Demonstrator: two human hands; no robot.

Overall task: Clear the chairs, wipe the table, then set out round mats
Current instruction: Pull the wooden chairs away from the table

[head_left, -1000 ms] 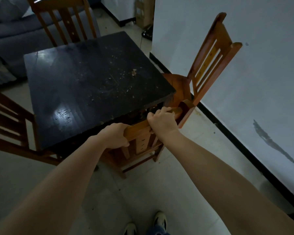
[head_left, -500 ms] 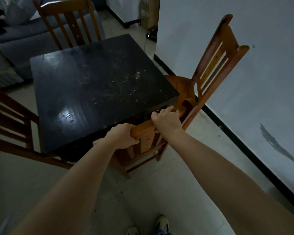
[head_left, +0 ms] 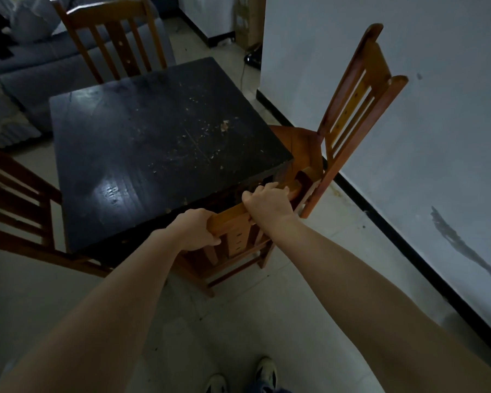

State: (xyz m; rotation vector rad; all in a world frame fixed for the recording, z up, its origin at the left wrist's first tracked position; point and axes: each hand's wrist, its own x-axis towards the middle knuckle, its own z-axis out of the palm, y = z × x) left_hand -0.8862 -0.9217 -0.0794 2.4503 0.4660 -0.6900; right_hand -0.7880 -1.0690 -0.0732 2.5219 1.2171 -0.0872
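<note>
A dark square table (head_left: 142,154) stands in the middle, its top strewn with light crumbs (head_left: 224,126) toward the right side. A wooden near chair (head_left: 236,239) is tucked under the table's front edge. My left hand (head_left: 196,228) is closed around the left end of its top rail. My right hand (head_left: 267,202) grips the same rail further right. A second wooden chair (head_left: 355,109) stands at the table's right side, its seat partly under the tabletop and its back close to the wall.
Another wooden chair (head_left: 116,41) stands at the far side and one (head_left: 14,205) at the left. A grey sofa (head_left: 40,63) lies behind. A white wall (head_left: 408,109) with black skirting runs along the right. My shoes (head_left: 264,375) are on the tiled floor below.
Both hands keep their grip on the near chair's top rail. The view has shifted slightly, and the table and chairs sit a little further right and lower in the frame.
</note>
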